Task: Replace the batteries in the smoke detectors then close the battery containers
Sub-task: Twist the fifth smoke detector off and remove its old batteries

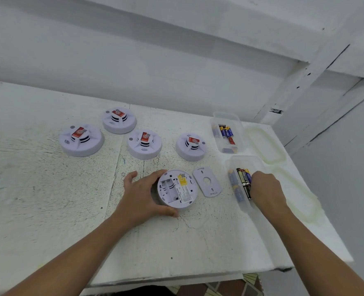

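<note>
Four other detectors toward far edge. Flipped detector on bench nearer front edge, bay empty, left hand gripping rim. Right hand reaching into box near right edge, among batteries; grip unclear. Batteries likely light, slick, roll-prone: pinch mid-barrel.

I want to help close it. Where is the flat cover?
Head view, right of centre: the flat cover lies between the open smoke detector and the nearer battery box.

— How is the left hand?
— Palm down, arm stretched forward, thumb and fingers curved around the smoke detector.
— And the right hand?
— Reached forward, knuckles up, fingertips hidden; grasp unclear.
</note>
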`<state>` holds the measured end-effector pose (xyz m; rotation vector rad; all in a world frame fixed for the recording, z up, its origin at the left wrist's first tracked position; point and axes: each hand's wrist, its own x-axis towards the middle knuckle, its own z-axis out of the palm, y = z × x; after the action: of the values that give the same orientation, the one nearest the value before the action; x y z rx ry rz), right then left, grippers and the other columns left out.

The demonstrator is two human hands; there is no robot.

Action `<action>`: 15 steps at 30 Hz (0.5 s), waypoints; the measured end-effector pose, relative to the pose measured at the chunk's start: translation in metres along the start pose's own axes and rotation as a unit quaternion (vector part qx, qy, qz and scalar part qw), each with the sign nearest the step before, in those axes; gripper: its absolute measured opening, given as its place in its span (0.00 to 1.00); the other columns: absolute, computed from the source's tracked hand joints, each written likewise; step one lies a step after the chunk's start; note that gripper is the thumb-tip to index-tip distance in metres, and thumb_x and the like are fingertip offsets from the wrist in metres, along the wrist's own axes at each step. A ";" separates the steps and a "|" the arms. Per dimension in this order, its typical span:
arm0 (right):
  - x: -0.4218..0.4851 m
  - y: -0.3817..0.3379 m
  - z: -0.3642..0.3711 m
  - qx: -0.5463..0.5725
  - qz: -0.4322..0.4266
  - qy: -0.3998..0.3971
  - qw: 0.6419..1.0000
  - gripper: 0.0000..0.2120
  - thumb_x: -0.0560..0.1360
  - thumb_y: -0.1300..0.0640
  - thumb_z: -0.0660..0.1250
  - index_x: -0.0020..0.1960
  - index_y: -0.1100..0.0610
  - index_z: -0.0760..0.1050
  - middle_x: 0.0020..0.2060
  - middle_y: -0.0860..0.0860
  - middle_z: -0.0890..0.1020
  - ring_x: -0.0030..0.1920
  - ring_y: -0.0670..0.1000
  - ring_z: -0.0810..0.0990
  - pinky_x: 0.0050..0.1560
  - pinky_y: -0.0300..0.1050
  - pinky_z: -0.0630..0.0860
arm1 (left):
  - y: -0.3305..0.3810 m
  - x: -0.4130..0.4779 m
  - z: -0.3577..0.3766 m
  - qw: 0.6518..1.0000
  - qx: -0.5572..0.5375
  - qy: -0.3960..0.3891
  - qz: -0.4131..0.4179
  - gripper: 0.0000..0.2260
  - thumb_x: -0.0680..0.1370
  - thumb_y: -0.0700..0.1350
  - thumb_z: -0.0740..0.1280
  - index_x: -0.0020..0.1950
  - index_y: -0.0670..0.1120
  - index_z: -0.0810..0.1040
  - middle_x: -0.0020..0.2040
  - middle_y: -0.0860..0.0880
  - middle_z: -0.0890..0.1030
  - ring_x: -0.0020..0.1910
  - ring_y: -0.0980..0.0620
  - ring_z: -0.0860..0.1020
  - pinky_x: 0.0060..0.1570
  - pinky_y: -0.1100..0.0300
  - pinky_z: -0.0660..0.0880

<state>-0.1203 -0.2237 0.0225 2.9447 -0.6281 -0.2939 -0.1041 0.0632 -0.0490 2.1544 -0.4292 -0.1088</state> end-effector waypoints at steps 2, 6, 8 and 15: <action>0.002 0.003 0.004 0.013 0.004 0.003 1.000 0.04 0.73 0.68 0.60 0.42 0.60 0.68 0.28 0.50 0.66 0.28 0.49 0.66 0.33 0.42 0.66 | -0.002 0.000 0.001 1.000 0.002 -0.002 0.002 0.47 0.49 0.73 0.70 0.67 0.60 0.67 0.53 0.72 0.72 0.57 0.84 0.57 0.67 0.62 0.41; 0.006 0.010 0.008 0.064 0.015 0.021 0.998 0.08 0.72 0.68 0.58 0.45 0.63 0.76 0.28 0.52 0.69 0.29 0.51 0.68 0.32 0.42 0.65 | -0.001 0.000 0.000 1.000 0.004 -0.004 0.003 0.45 0.49 0.73 0.71 0.64 0.63 0.65 0.52 0.73 0.71 0.57 0.84 0.57 0.67 0.61 0.41; 0.006 0.011 0.009 0.078 0.018 0.024 0.996 0.10 0.72 0.68 0.58 0.48 0.63 0.77 0.30 0.53 0.72 0.31 0.52 0.69 0.32 0.42 0.66 | -0.001 0.001 0.000 1.000 0.005 -0.004 0.005 0.44 0.50 0.73 0.71 0.64 0.63 0.65 0.52 0.73 0.71 0.57 0.84 0.58 0.67 0.61 0.41; 0.005 0.015 0.008 0.113 0.024 0.037 0.993 0.13 0.72 0.70 0.58 0.50 0.63 0.78 0.43 0.60 0.81 0.37 0.56 0.72 0.35 0.43 0.68 | -0.002 0.000 0.001 1.000 -0.003 -0.005 0.001 0.44 0.50 0.72 0.72 0.64 0.64 0.65 0.53 0.72 0.73 0.58 0.80 0.61 0.68 0.63 0.39</action>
<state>-0.1233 -0.2403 0.0159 3.1321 -0.7672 -0.1132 -0.1034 0.0635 -0.0513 2.1491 -0.4371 -0.1201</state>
